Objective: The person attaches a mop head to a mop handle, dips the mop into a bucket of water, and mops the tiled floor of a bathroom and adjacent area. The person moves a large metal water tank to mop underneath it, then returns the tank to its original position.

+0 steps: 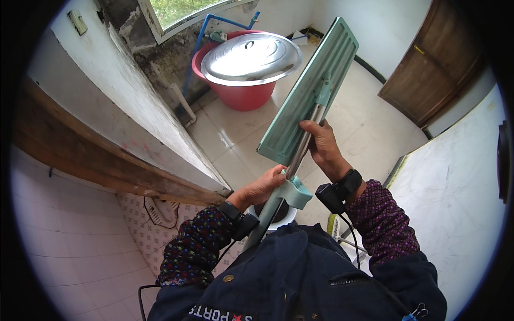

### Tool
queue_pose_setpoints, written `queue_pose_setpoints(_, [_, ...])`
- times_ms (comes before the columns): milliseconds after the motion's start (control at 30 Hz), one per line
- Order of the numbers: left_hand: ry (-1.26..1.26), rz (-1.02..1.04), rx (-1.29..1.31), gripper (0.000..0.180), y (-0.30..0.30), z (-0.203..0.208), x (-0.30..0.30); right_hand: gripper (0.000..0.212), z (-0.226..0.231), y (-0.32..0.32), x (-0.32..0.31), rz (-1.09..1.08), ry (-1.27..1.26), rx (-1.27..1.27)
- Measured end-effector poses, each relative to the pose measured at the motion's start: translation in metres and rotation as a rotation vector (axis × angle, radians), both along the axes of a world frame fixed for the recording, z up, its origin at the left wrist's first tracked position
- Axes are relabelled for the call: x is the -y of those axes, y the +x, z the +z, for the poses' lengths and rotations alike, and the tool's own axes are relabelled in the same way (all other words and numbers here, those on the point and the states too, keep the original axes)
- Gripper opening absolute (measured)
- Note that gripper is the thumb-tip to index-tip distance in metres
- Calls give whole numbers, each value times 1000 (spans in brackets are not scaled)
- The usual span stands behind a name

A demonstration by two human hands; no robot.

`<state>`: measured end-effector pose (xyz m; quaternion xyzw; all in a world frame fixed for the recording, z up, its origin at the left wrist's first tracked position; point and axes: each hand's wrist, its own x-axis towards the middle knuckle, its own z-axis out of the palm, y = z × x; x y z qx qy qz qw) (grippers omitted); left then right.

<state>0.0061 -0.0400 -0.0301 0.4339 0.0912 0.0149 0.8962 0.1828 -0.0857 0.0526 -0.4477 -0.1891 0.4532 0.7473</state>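
Note:
A flat mop with a long teal ridged head (pixel 317 91) is raised in front of me, tilted up and to the right. Its metal pole (pixel 301 151) runs down into a teal plastic sleeve (pixel 295 193) with a wide bracket, and the teal handle goes on toward my body. My right hand (pixel 325 145) is closed round the metal pole just below the head, thumb lying along it. Lower down, my left hand (pixel 262 188) is closed round the pole where it meets the teal sleeve; most of its fingers are hidden behind.
A red tub (pixel 243 96) under a shiny metal lid (pixel 251 56) stands by the far wall, beside a blue pipe (pixel 203 32). Below the mop handle sits a white bucket (pixel 292 215). A wooden door (pixel 436 64) is at far right; a wood-edged wall (pixel 107 166) rises at left.

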Motion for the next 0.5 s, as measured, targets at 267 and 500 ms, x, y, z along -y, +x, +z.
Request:
queue_pose_setpoints(267, [593, 80, -270, 66, -5, 23, -9, 41, -16, 2, -4, -95, -74, 118])
queue_pose_setpoints(500, [605, 125, -437, 67, -13, 32, -8, 44, -21, -3, -13, -83, -114, 83])
